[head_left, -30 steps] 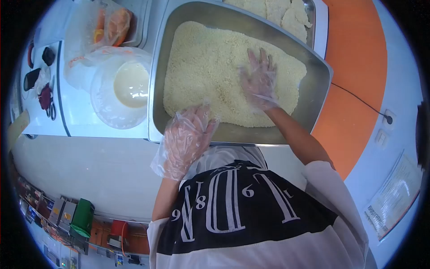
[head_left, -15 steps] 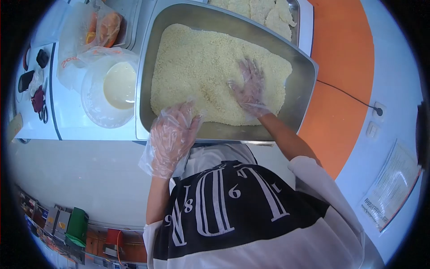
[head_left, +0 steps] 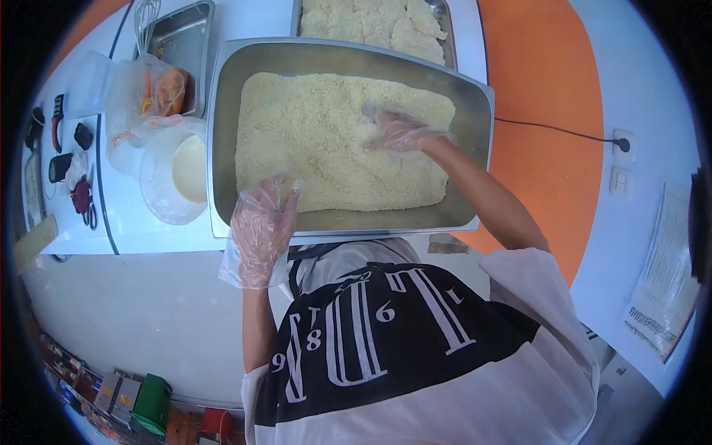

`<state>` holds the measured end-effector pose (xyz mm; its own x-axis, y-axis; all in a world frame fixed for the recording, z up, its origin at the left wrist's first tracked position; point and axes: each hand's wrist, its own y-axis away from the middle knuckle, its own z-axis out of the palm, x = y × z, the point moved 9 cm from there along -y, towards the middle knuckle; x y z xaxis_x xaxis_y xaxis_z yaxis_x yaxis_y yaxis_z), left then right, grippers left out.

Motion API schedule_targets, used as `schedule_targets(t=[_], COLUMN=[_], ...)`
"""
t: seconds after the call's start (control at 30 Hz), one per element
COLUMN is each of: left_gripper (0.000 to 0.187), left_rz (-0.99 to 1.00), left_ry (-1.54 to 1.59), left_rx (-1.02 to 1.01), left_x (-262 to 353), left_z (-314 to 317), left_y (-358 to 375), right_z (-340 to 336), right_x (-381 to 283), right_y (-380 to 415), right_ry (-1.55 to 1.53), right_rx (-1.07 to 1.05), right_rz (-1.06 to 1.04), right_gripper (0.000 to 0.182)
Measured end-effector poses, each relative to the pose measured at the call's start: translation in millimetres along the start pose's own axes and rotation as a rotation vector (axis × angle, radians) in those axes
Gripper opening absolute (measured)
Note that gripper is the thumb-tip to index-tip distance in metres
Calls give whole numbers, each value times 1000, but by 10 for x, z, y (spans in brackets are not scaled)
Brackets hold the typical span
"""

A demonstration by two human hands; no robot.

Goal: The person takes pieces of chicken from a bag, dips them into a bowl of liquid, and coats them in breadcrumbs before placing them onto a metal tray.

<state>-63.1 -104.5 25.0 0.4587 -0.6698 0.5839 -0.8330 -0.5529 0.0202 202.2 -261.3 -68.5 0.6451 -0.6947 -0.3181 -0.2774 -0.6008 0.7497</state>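
A deep metal pan holds a wide bed of pale breadcrumbs. My left hand, in a clear plastic glove, is at the pan's near left corner, its fingertips at the edge of the crumbs and the thumb apart from the fingers. On the right side of the bed, my right hand, also gloved, is turned sideways with curved fingers pointing left. A gap shows between its thumb and fingers, with crumbs there. Whether anything lies under either palm is hidden.
Left of the pan stands a translucent bowl of creamy batter. Behind it are a plastic bag with orange items, a metal tray and a whisk. A tray of crumb-coated pieces sits beyond the pan. A cord runs rightward.
My right hand has gone from lying spread on the crumbs to turned sideways, fingers pointing left. My left hand stays near the corner. The camera view has shifted.
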Motion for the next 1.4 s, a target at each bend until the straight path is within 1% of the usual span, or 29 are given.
schedule_targets(t=[0.03,0.1,0.13,0.2,0.23,0.27,0.3,0.33,0.4,0.5,0.53,0.6,0.63,0.7,0.73,0.8,0.83,0.9,0.93,1.0,1.03,1.1,1.13,1.2,1.23,1.3,1.33,1.37,1.4], left_gripper=[32,30,30,30,30,31,32,32,34,33,33,33,33,38,38,50,50,73,73,99,99,116,116,120,120,101,101,93,85], left_rz=[-1,16,11,22,18,15,16,22,19,-2,7,5,4,191,190,102,104,134,128,298,295,249,252,95,94,-141,-141,143,429], left_ry=[-11,-27,-37,-54,-60,-54,-47,-51,-46,29,24,133,124,91,85,102,102,-3,-3,-309,-308,-199,-199,-49,-52,102,97,-37,-171], left_rx=[8,50,57,70,73,78,82,79,57,-32,-28,11,16,59,62,28,32,-163,-155,-194,-194,-279,-277,-486,-485,-746,-745,-836,-918], left_x=[3,22,27,56,64,68,75,85,74,48,55,44,3,94,100,95,126,165,81,-9,-13,-30,-27,-153,-70,-75,-198,-241,-93], left_z=[-6,-47,-50,-52,-54,-60,-61,-54,-39,3,-1,-71,-96,-193,-202,-139,-107,155,294,745,802,972,1006,1218,1177,1282,1377,1635,1681], left_y=[-1,14,11,-2,-7,-12,-20,-25,-32,-73,-106,-207,-249,-352,-426,-604,-669,-769,-793,-789,-850,-979,-1065,-1105,-1108,-930,-859,-691,-511], right_z=[-26,88,101,184,252,260,171,126,16,-335,-389,-744,-809,-1068,-1050,-844,-735,-361,-214,-168,-160,146,304,735,651,658,718,836,925], right_x=[-26,-62,-72,-33,51,61,-52,-45,-63,-346,-361,-582,-667,-809,-812,-788,-734,-586,-532,-275,-298,39,95,216,41,-259,-338,-424,-497], right_y=[-21,-80,-108,-182,-224,-244,-168,-127,20,397,484,750,830,994,937,735,683,567,593,625,610,443,345,153,257,420,440,454,434], right_ry=[0,22,25,35,36,21,5,-2,-29,-23,-25,-61,-63,-242,-243,-200,-197,44,51,-89,-88,-216,-216,-374,-375,-507,-510,-761,-1012], right_rx=[5,-139,-137,-121,-122,-43,37,42,-45,-26,-15,286,289,416,418,329,331,272,270,424,420,95,99,217,218,55,57,18,-25], right_rz=[-13,-10,-23,-30,-37,-161,-282,-281,-250,-304,-306,-545,-554,-607,-614,-652,-653,-573,-580,-384,-385,81,81,43,39,127,123,103,82], right_gripper=[96,85,85,70,70,67,64,64,63,57,57,50,50,47,47,48,48,44,44,58,58,86,86,106,106,89,89,89,89])
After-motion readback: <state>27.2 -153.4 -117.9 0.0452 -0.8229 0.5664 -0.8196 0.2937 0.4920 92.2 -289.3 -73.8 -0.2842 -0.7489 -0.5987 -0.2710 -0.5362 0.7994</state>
